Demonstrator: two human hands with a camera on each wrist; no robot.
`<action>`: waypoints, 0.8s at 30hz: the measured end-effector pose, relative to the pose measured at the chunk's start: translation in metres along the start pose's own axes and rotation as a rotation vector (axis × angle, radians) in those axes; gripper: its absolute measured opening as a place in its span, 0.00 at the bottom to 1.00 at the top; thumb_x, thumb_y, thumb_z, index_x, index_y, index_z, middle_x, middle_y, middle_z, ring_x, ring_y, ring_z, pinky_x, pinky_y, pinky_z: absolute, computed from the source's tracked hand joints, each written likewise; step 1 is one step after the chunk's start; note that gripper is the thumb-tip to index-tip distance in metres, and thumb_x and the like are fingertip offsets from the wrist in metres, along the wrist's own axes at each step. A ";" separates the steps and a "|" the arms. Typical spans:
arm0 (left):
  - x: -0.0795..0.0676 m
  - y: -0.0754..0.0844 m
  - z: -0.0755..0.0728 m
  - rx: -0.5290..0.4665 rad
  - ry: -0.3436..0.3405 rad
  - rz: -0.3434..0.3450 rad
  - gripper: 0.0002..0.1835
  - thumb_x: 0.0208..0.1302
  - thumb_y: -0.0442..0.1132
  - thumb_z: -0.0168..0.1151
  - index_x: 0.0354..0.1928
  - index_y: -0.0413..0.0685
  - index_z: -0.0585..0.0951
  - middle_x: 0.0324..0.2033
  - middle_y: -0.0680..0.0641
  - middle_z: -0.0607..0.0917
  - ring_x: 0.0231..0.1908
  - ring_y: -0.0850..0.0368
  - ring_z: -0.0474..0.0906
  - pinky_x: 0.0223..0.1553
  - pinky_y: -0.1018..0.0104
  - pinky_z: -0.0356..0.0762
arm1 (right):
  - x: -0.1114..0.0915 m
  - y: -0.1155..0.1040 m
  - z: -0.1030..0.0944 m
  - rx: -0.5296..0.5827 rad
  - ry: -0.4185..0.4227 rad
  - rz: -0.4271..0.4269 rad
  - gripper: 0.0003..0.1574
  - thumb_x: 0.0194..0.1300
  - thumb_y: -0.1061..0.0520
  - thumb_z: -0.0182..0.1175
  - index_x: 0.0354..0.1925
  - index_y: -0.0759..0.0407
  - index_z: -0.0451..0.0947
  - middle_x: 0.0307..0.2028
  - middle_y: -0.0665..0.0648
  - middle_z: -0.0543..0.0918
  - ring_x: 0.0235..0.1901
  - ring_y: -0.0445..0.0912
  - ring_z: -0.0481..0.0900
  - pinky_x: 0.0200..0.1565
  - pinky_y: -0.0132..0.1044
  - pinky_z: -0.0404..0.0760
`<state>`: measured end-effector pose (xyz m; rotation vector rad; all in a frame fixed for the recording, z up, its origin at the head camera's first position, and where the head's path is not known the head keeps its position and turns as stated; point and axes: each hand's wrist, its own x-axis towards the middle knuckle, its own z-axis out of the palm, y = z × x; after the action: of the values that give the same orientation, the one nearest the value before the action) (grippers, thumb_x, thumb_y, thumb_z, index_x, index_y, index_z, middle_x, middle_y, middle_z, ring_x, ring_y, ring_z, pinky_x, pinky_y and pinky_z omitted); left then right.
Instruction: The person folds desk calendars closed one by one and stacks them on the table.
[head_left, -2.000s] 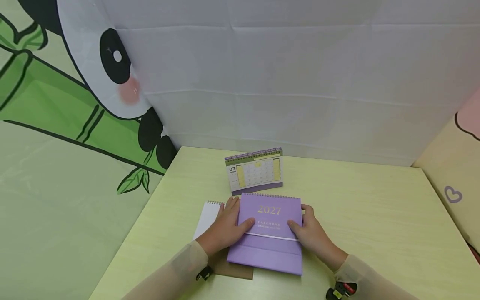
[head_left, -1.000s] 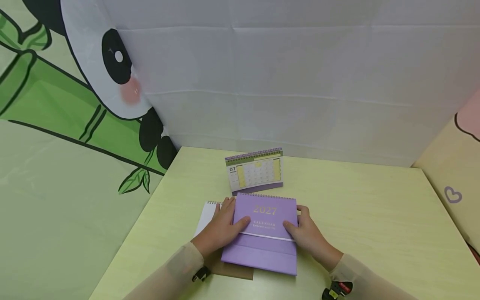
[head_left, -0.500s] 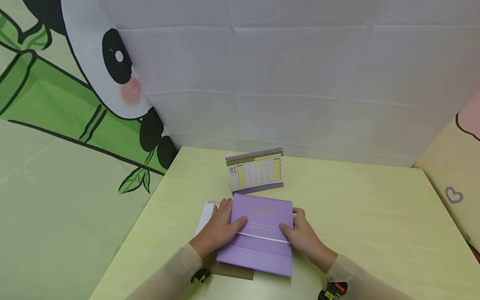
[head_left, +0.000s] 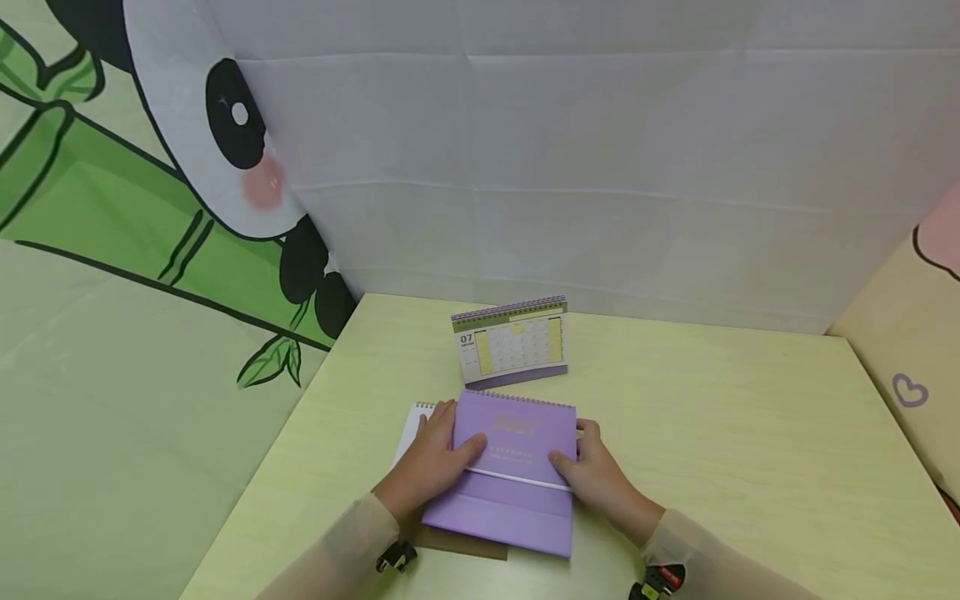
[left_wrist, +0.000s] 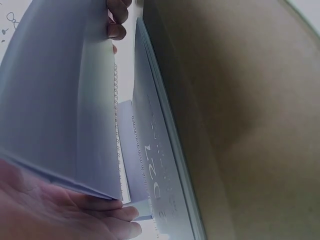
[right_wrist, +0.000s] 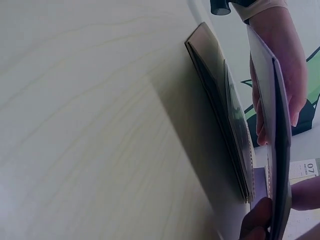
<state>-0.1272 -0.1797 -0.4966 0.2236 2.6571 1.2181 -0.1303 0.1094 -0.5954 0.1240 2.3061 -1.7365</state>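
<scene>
A purple desk calendar (head_left: 510, 500) with gold 2027 lettering and a spiral along its top is held by both hands, tilted above the table. My left hand (head_left: 429, 467) pinches its left edge, thumb on the front cover and fingers behind. On the right edge, my right hand (head_left: 596, 479) grips in the same way, its fingertips (left_wrist: 116, 31) curling behind in the left wrist view. Below lies another spiral calendar, its white page (head_left: 409, 429) and brown backing (head_left: 465, 546) partly hidden. The right wrist view shows a gap between the held calendar (right_wrist: 277, 125) and this lower one (right_wrist: 215, 100).
Just beyond the hands stands an open desk calendar (head_left: 513, 346) showing 07. The pale wooden table (head_left: 720, 433) extends to the right. A white cloth (head_left: 562, 167) hangs behind it, and a panda-printed panel (head_left: 150, 333) borders the left.
Both hands have carried the purple calendar left and slightly toward me, covering more of the calendar below. The standing calendar has stayed in place.
</scene>
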 end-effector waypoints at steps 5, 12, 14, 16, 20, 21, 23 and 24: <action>-0.001 0.000 -0.002 -0.001 0.012 -0.010 0.48 0.85 0.50 0.67 0.92 0.28 0.60 0.92 0.23 0.61 0.96 0.23 0.45 0.97 0.26 0.32 | -0.001 -0.001 0.004 0.010 0.009 -0.017 0.46 0.84 0.59 0.70 0.85 0.67 0.58 0.61 0.75 0.90 0.51 0.52 0.94 0.47 0.40 0.92; -0.002 -0.004 -0.002 -0.016 0.025 -0.007 0.47 0.85 0.48 0.67 0.93 0.30 0.61 0.91 0.26 0.65 0.96 0.26 0.47 0.96 0.25 0.29 | -0.011 -0.015 0.004 -0.033 -0.038 -0.100 0.48 0.86 0.56 0.69 0.84 0.75 0.52 0.59 0.80 0.88 0.50 0.51 0.92 0.47 0.43 0.93; -0.003 -0.005 -0.002 -0.015 0.028 -0.014 0.47 0.85 0.48 0.67 0.92 0.30 0.61 0.91 0.25 0.64 0.96 0.26 0.47 0.96 0.25 0.30 | -0.014 -0.019 0.004 -0.038 -0.043 -0.102 0.48 0.86 0.56 0.68 0.83 0.75 0.52 0.59 0.79 0.88 0.49 0.49 0.92 0.47 0.41 0.93; -0.004 -0.006 -0.002 -0.013 0.030 -0.020 0.48 0.85 0.49 0.67 0.93 0.29 0.60 0.92 0.25 0.63 0.97 0.26 0.46 0.97 0.26 0.31 | -0.014 -0.020 0.006 -0.045 -0.040 -0.092 0.47 0.86 0.56 0.69 0.83 0.74 0.54 0.59 0.78 0.89 0.49 0.48 0.92 0.48 0.40 0.92; -0.004 -0.007 -0.003 -0.022 0.041 -0.014 0.47 0.85 0.48 0.68 0.93 0.31 0.61 0.91 0.27 0.66 0.96 0.28 0.50 0.96 0.25 0.31 | -0.011 -0.018 0.008 -0.051 -0.046 -0.099 0.48 0.85 0.56 0.69 0.83 0.75 0.54 0.61 0.80 0.88 0.51 0.51 0.93 0.49 0.43 0.93; -0.005 -0.007 -0.004 -0.028 0.046 -0.009 0.46 0.84 0.48 0.68 0.92 0.31 0.62 0.90 0.27 0.68 0.96 0.28 0.53 0.96 0.24 0.31 | -0.010 -0.016 0.009 -0.054 -0.046 -0.099 0.48 0.85 0.56 0.69 0.83 0.75 0.54 0.61 0.81 0.88 0.52 0.52 0.93 0.50 0.43 0.93; -0.005 -0.007 -0.005 -0.040 0.055 -0.005 0.45 0.84 0.47 0.68 0.91 0.32 0.64 0.88 0.28 0.71 0.94 0.28 0.57 0.96 0.24 0.31 | -0.008 -0.014 0.010 -0.045 -0.049 -0.082 0.48 0.85 0.56 0.69 0.84 0.72 0.55 0.61 0.79 0.89 0.52 0.50 0.93 0.49 0.40 0.92; -0.005 -0.007 -0.005 -0.044 0.060 -0.002 0.44 0.84 0.47 0.69 0.91 0.33 0.65 0.87 0.29 0.73 0.94 0.28 0.59 0.96 0.23 0.31 | -0.008 -0.014 0.011 -0.044 -0.046 -0.073 0.47 0.84 0.57 0.70 0.84 0.71 0.55 0.62 0.78 0.89 0.52 0.50 0.93 0.50 0.39 0.92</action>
<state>-0.1237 -0.1888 -0.4979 0.1796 2.6770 1.3013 -0.1241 0.0954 -0.5833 -0.0082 2.3408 -1.7028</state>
